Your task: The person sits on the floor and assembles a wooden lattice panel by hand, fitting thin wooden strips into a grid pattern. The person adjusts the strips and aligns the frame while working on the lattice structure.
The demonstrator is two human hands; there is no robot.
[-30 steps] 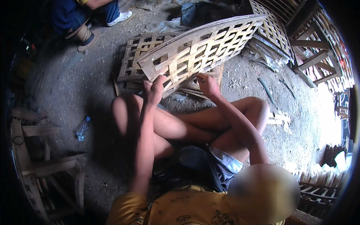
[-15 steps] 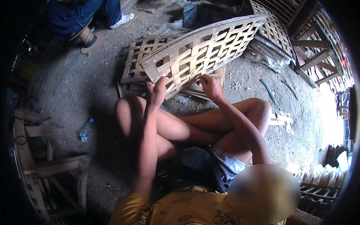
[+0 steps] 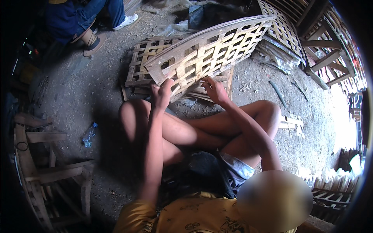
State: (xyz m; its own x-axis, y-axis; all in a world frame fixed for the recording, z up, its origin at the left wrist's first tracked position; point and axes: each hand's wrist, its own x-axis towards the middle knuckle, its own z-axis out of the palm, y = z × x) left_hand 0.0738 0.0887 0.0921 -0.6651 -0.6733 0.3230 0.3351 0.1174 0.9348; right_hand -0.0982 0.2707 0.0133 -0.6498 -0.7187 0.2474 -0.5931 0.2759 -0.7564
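A long lattice panel (image 3: 206, 58) of woven pale strips in a wooden frame leans up in front of me, its near left corner toward my legs. My left hand (image 3: 161, 93) is closed on that corner, thumb on the frame. At the panel's lower edge is my right hand (image 3: 215, 91), its fingers bent in a pinch against the strips. Whatever lies between those fingertips is too small to make out. Beneath the raised panel, more lattice panels (image 3: 135, 70) lie stacked on the ground.
A wooden chair frame (image 3: 58, 176) stands at the left, near a clear plastic bottle (image 3: 89, 134). Another person (image 3: 64, 21) sits at the far left beside a spool (image 3: 92, 42). More lattice panels (image 3: 285, 35) and wooden frames (image 3: 328, 58) are piled at the far right.
My right hand has shifted slightly left along the panel's lower edge. The left hand keeps its hold, and the panel has hardly moved.
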